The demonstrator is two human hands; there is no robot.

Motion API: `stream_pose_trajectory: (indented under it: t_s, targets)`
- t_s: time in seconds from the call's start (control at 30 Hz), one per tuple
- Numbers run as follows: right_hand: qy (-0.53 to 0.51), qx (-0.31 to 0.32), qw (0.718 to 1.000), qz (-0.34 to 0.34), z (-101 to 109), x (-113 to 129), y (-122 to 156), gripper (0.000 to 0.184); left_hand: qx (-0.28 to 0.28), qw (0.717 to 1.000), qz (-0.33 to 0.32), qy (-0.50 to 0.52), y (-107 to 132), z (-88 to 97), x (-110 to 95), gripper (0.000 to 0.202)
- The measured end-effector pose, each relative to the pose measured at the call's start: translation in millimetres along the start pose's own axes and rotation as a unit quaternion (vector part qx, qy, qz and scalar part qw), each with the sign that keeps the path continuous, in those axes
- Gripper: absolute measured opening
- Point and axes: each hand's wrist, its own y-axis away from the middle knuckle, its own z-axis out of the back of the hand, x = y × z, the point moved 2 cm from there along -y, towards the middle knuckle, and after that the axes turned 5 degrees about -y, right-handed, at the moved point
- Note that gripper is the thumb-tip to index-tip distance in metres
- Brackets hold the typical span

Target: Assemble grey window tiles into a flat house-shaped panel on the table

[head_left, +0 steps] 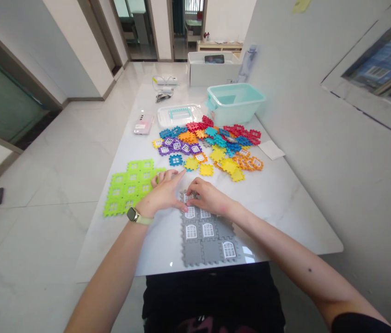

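Observation:
A panel of interlocking grey puzzle tiles (192,253), several with white lattice windows, lies flat near the table's front edge. At its far left corner, the bent fingers of my right hand (209,196) pinch a grey window tile (189,197), partly hidden by the fingers. My left hand (162,194) is beside it with fingers spread; its thumb tip rests at the panel's left edge. Under and beyond my left fingers is a joined panel of lime-green window tiles (131,189), lying flat on the left.
Loose coloured tiles (228,164) form a pile beyond my hands. Behind them stand a mint plastic bin (237,108), a white lid (178,115) and a white box (212,74). A pink phone (143,125) lies left; a white paper (271,150) lies right, near the wall.

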Motion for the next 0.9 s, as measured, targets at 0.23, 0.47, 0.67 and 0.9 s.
stream_pose_trajectory:
  t_s: [0.23,0.47,0.67,0.9]
  targets:
    - [-0.059,0.004,0.998,0.009,9.8,-5.2,1.5,0.022,0.014,0.999,-0.033,0.002,4.0,2.3,2.3,0.102]
    - [-0.292,-0.066,0.948,-0.111,42.1,-45.1,16.0,0.046,0.011,0.998,-0.053,0.020,5.9,6.3,-0.4,0.071]
    - [-0.349,-0.100,0.928,-0.079,60.7,-55.6,20.5,0.049,0.044,0.998,-0.033,0.019,5.2,7.1,-8.0,0.049]
    - [0.062,-0.340,0.933,-0.100,121.5,-96.0,-0.6,0.024,0.049,0.999,-0.022,0.008,3.2,8.7,-11.0,0.045]
